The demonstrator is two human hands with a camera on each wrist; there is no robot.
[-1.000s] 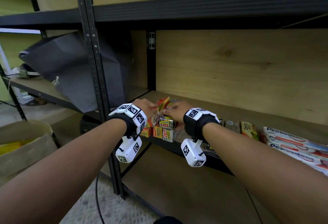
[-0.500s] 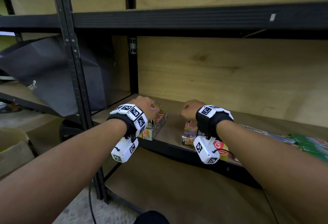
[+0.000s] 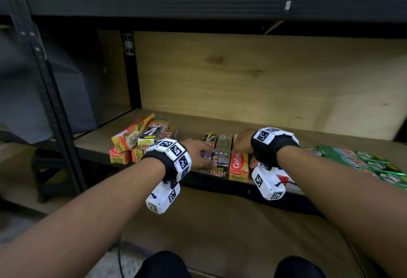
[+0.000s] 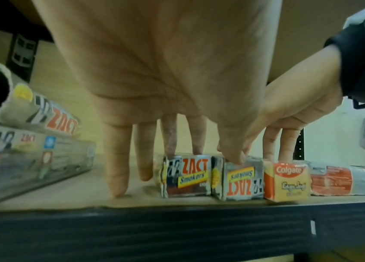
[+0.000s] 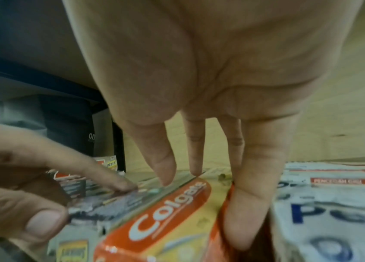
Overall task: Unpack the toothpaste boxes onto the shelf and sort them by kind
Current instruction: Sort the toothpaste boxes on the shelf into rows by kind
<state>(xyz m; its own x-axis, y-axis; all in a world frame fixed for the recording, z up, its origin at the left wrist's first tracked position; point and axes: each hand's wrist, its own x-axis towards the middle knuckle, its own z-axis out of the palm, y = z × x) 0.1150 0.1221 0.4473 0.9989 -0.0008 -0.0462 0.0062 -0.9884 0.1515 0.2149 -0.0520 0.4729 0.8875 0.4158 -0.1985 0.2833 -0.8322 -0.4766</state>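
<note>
Left hand (image 3: 199, 153) open, fingers resting on Zact boxes (image 4: 210, 175); right hand (image 3: 242, 143) open, fingers flanking Colgate box (image 3: 239, 165) on shelf (image 3: 297, 143).

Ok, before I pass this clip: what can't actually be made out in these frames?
- Head view: the left hand covers the nearer Zact box's top; its wristband hides part of the left pile.
- Right wrist view: the Pepsodent box is cut off by the edge.
- Left wrist view: the Colgate box's small print is too blurred to read.
- Head view: the green boxes are too smeared to name.
</note>
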